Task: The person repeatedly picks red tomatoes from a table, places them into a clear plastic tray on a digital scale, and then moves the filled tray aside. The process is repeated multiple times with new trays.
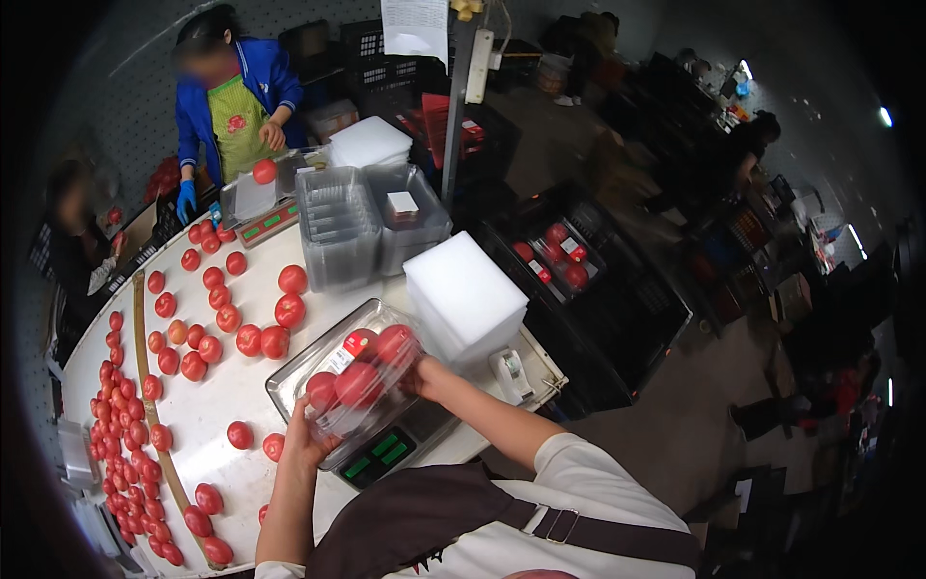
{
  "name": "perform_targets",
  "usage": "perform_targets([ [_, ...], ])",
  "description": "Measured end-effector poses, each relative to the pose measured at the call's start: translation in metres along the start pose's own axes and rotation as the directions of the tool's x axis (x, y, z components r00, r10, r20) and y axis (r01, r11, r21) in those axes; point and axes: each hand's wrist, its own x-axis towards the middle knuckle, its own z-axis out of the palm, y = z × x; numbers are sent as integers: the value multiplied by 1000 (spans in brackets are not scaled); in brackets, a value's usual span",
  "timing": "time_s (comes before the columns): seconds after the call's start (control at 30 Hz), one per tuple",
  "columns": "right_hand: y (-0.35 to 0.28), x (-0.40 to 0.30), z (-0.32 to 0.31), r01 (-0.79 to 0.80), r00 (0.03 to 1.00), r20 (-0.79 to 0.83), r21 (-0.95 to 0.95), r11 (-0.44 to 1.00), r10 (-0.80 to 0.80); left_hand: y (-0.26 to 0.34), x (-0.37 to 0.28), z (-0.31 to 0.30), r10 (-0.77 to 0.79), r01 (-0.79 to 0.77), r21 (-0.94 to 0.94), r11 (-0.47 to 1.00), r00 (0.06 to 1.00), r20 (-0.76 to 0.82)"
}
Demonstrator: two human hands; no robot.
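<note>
Between my left hand and my right hand is a clear plastic clamshell box holding several tomatoes, with a red and white label on top. Both hands grip it at opposite ends, over the metal pan of a digital scale whose green display is lit. Loose tomatoes lie on the white table to the left. A stack of white foam sheets stands just beyond my right hand, beside a tape dispenser.
Stacked clear plastic trays stand at the table's far side. Across it, a co-worker in a blue jacket stands by a second scale. A black crate with packed tomatoes is at the right. A metal post rises behind the trays.
</note>
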Motion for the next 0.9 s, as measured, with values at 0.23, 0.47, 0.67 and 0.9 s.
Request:
perform_targets([
  [0.23,-16,-57,-33,-124,932,363,314,941,2,-34,-3,-37,418,-425,209,881,905,77],
  [0.47,-19,-115,-107,56,913,391,160,986,-115,-11,-94,84,363,-463,533,708,886,287],
  [0.67,-40,-190,-163,325,945,-165,374,868,-282,-27,-88,155,340,-616,383,689,740,580],
  [0.9,-132,-253,-275,693,667,-587,262,671,-459,-43,-69,128,334,-539,474,696,828,451],
])
